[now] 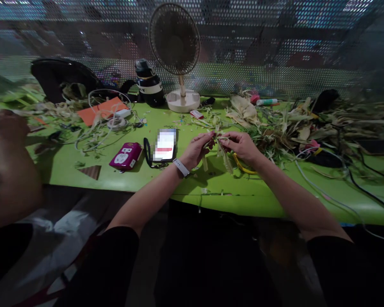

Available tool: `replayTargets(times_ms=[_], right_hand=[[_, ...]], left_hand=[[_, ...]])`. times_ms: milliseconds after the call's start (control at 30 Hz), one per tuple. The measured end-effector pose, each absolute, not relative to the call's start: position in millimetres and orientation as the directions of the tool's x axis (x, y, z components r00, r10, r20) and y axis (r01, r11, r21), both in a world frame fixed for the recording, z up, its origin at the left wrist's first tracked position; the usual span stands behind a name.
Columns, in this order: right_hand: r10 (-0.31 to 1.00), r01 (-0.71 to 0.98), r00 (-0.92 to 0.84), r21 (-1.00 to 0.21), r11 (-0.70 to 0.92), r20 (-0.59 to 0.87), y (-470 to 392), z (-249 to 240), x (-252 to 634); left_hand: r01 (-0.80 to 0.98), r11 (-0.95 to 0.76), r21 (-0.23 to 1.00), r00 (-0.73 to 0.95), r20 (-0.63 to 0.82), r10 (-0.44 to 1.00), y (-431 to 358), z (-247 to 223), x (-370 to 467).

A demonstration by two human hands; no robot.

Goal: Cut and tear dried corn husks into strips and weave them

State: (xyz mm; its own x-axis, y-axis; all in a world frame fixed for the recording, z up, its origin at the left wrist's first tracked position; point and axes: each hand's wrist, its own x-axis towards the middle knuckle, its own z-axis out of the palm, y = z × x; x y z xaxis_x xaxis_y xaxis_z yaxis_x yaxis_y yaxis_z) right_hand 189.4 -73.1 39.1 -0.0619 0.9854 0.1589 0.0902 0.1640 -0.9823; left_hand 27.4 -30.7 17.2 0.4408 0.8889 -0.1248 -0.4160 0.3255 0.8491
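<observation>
Between my two hands, above the green table [166, 179], is a small bundle of pale green dried leaf strips [224, 160]. My left hand [196, 149], with a light band on its wrist, is closed on the bundle from the left. From the right, my right hand [241, 147] pinches the same strips near their upper end. The loose ends hang down towards the tabletop. Just beneath my right hand a yellow cord [243, 168] curves over the table. Nearest to my left hand lies a phone [165, 145] with its screen lit.
A heap of dry leaves [281, 128] and cables covers the right side. A purple case [126, 156] lies left of the phone. Behind stand a fan [183, 100] and a dark bottle [149, 87], before a perforated screen. Another person's arm [11, 157] rests at the left.
</observation>
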Motion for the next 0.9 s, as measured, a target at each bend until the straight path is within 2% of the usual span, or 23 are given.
replayTargets(times_ms=[200,367,600,900], right_hand=[[0.985,0.066,-0.054,-0.984,0.165,0.162,-74.4,41.8,188.6],[0.992,0.034,-0.001,-0.991,0.127,0.127,-74.9,43.0,186.1],[0.992,-0.005,-0.036,-0.993,0.119,0.119,-74.4,39.3,187.1],[0.989,0.047,-0.051,-0.989,0.144,0.141,-75.8,39.8,185.0]], left_hand=[[-0.417,0.174,0.892,0.424,0.022,0.905,-31.3,14.4,27.7],[-0.414,0.150,0.898,0.402,0.033,0.915,-33.8,16.4,30.2],[-0.396,0.123,0.910,0.407,0.054,0.912,-36.4,17.9,31.0],[-0.408,0.129,0.904,0.444,0.073,0.893,-33.4,12.5,32.6]])
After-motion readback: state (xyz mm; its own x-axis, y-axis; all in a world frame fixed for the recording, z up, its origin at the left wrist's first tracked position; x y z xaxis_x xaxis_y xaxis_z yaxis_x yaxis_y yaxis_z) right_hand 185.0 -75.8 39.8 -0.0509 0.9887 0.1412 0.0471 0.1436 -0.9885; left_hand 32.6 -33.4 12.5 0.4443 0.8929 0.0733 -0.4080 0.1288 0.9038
